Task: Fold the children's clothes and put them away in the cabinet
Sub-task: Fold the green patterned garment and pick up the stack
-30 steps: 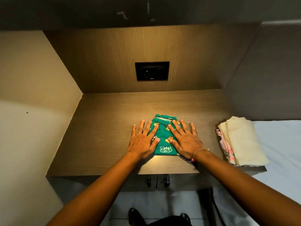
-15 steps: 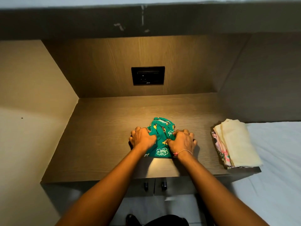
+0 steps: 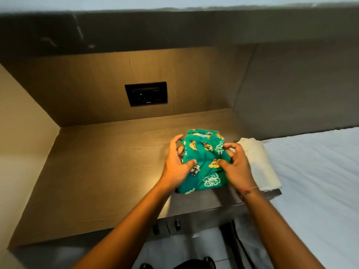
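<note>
A folded green children's garment [image 3: 204, 162] with yellow cartoon prints and white lettering is held just above the wooden countertop [image 3: 97, 171]. My left hand [image 3: 177, 166] grips its left edge, thumb on top and fingers curled under. My right hand [image 3: 234, 164] grips its right edge the same way; a thin bracelet circles that wrist. Just to the right lies a stack of folded clothes with a cream piece [image 3: 256, 162] on top; my right hand covers part of it.
The countertop sits in a wooden niche with a black wall socket [image 3: 146, 93] at the back. Two small cabinet door handles [image 3: 166, 226] show below the front edge. A bed with a white sheet [image 3: 320, 181] adjoins on the right. Tiled floor lies below.
My hands went from lying flat on the green garment to gripping its sides, then lifted it and carried it right toward the folded stack. The view also swung right.
</note>
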Demonstrator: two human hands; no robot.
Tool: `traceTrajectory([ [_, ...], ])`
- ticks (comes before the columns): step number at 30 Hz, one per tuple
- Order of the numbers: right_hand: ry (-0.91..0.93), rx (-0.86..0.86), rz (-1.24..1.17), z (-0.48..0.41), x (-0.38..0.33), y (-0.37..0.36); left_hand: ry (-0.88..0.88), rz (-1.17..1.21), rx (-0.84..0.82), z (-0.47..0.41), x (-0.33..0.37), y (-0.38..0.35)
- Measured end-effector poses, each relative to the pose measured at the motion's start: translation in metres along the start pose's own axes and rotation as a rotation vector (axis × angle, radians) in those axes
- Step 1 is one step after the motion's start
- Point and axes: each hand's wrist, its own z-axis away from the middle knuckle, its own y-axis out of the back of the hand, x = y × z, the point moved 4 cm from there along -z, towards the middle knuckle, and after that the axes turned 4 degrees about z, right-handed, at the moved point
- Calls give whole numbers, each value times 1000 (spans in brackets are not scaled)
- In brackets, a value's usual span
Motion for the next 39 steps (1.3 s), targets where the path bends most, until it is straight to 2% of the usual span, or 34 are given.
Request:
traceTrajectory([
  [5, 10, 145, 160, -10, -12, 96, -21, 3, -103, -22, -15, -86],
  [9, -42, 221, 429, -29, -8, 147, 70, -41, -98, -44, -32, -137],
  [10, -60, 220, 483, -33, -3, 151, 68, -138, -82, -48, -35, -143],
  [12, -143, 174, 620, -38, 12, 154, 9, -500, -55, -51, -42, -146],
  [14, -203, 118, 801, -36, 30, 154, -120, -854, -57, -48, -46, -138],
  [15, -169, 132, 865, -32, 34, 155, -242, -961, -84, -44, -46, -134],
  [17, 34, 179, 911, -30, 31, 159, -511, -1092, -206, -37, -45, -132],
  [19, 161, 74, 955, -35, 33, 157, -608, -1229, -382, -36, -53, -133],
  [22, 50, -212, 996, -41, 54, 137, -446, -1398, -538, -45, -77, -128],
  [24, -13, -274, 903, -40, 65, 130, -354, -1441, -567, -50, -88, -124],
  [29, -5, -274, 889, -40, 68, 130, -340, -1446, -550, -50, -92, -124],
  [32, 30, -64, 929, -34, 62, 140, -271, -1331, -392, -42, -88, -122],
  [34, -19, 95, 910, -28, 62, 148, -119, -1281, -242, -38, -90, -119],
  [37, -180, 49, 852, -25, 72, 144, 85, -1260, -222, -34, -98, -126],
  [39, -187, 14, 875, -24, 74, 136, 93, -1259, -238, -34, -101, -133],
])
